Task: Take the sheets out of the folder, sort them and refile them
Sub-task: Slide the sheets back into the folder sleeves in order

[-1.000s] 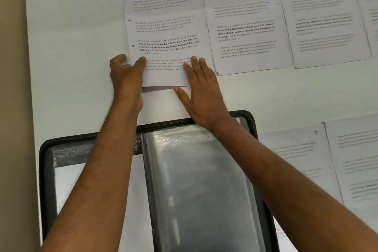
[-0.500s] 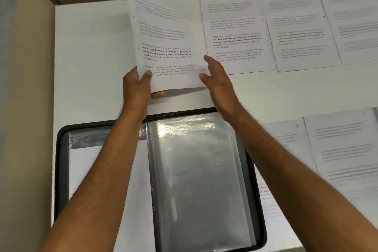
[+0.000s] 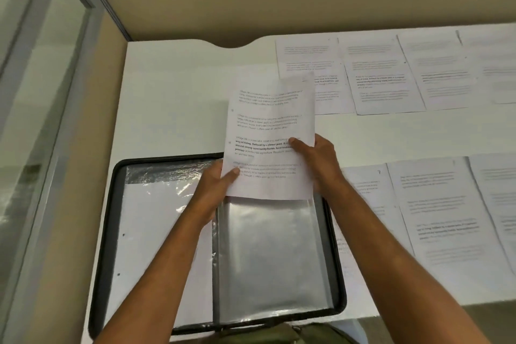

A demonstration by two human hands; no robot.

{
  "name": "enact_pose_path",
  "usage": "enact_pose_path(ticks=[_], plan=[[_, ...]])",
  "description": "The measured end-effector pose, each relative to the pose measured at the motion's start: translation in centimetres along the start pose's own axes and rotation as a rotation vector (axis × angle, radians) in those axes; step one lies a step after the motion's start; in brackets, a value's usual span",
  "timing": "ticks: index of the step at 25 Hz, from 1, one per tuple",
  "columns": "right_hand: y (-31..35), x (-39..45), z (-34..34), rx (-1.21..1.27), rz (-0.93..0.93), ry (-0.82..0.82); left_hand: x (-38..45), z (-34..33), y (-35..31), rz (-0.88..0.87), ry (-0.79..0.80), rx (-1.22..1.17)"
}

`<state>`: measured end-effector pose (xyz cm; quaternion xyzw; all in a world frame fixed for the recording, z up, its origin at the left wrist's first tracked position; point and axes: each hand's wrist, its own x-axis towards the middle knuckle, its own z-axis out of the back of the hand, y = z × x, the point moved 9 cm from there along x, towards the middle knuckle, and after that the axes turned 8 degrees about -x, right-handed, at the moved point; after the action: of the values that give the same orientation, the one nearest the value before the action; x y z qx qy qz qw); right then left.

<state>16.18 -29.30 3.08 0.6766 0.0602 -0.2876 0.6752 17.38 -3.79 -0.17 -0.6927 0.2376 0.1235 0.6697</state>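
Observation:
A printed sheet [image 3: 269, 131] is held up over the top of the open black folder [image 3: 111, 232]. My left hand [image 3: 216, 184] pinches its lower left corner, thumb on the text. My right hand [image 3: 318, 162] grips its right edge, thumb on the front. The sheet's bottom edge hangs just above the empty clear sleeve [image 3: 268, 257] on the folder's right side. The left sleeve [image 3: 156, 246] holds a white page.
Several printed sheets [image 3: 385, 75] lie in a row along the back of the white table [image 3: 173, 98], and more sheets [image 3: 446, 212] lie at the right beside the folder. A beige partition and glass panel stand at the left.
The sheet lay on the table a second ago; both hands lifted it and brought it toward me, over the folder's right sleeve. The view has pulled back.

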Motion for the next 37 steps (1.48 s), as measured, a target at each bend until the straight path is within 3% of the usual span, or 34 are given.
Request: enact_pose_path(ticks=[4, 9, 17, 21, 29, 37], plan=[[-2.8, -1.5, 1.5, -0.190, -0.026, 0.027, -0.6, -1.4, -0.6, -0.173, 0.060, 0.309], [-5.9, -3.0, 4.9, -0.352, -0.083, -0.113, -0.6, -3.3, -1.1, -0.502, 0.048, 0.756], [-8.6, -4.6, 8.8, -0.284, -0.142, -0.225, 0.5, -2.8, 1.7, -0.392, -0.093, 1.298], [-7.9, -5.0, 9.1, -0.161, -0.103, -0.283, 0.3, -3.6, 1.6, -0.529, -0.126, 1.341], [-6.9, -5.2, 8.8, -0.082, -0.021, -0.316, 0.0, -4.9, 0.2, -0.759, 0.006, 1.200], [-5.6, -5.8, 10.2, -0.020, 0.046, -0.439, 0.0, -5.7, -0.3, -0.590, -0.039, 1.313]])
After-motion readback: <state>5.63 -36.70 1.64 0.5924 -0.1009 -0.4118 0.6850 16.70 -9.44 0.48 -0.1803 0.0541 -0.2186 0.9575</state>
